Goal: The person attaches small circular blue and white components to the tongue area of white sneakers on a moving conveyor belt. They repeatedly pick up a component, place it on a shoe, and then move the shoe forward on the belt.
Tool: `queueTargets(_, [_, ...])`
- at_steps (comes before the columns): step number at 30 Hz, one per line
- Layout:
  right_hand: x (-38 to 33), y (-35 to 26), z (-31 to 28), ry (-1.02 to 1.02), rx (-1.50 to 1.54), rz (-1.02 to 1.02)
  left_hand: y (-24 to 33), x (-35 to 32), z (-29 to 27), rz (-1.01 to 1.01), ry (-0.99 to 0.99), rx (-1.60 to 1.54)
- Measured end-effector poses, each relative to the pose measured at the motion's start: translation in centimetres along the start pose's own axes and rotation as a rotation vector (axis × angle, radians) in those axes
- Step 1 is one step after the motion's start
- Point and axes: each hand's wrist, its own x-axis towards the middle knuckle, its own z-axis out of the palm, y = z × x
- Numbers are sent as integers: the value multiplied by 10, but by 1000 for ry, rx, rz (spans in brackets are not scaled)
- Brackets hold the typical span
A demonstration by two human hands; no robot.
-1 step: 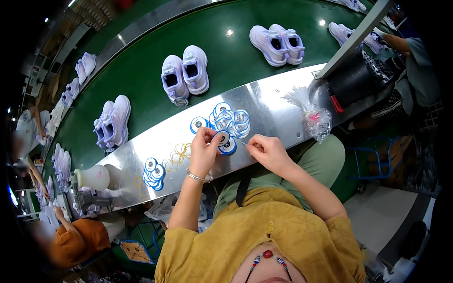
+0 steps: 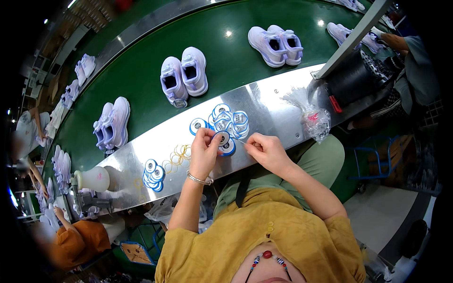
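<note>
My left hand (image 2: 204, 152) is closed, pinching a round white hang tag (image 2: 223, 137) with a blue edge and a dark centre. To its right my right hand (image 2: 265, 150) is also closed, thumb against forefinger, on the end of a thin pale strand (image 2: 241, 141) that reaches toward the tag. Whether the strand passes through the tag is too small to tell. Just beyond my hands lies a pile of similar tags (image 2: 231, 123), some with their grey printed side up. Another blue-edged tag (image 2: 198, 125) lies beside my left fingers.
The metal ledge (image 2: 264, 106) carries yellow rubber bands (image 2: 180, 155), a tag stack (image 2: 153, 175) and a bundle of clear strands (image 2: 303, 106). Beyond, pairs of pale lilac sneakers (image 2: 184, 75) stand on a green conveyor (image 2: 226, 52). A metal post (image 2: 351, 40) rises at right; other people sit nearby.
The nearer sneaker pairs on the conveyor have shifted slightly to the left. My right hand is a little closer to the tag; my left hand keeps its pinch.
</note>
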Motion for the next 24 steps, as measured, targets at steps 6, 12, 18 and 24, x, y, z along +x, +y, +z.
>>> queueTargets(6, [16,-28,-6,151,-14,-129,28,-5,26,40,-64,-243])
queueTargets(12, [21,-28,-16,179,-56,-156,33,-2,43,112,-64,-218])
queueTargets(18, [23,-25,-19,210,-79,-139,32,-3,52,183,-26,-140])
queueTargets(24, [26,-14,-23,172,85,-189,34,0,54,93,-101,-534])
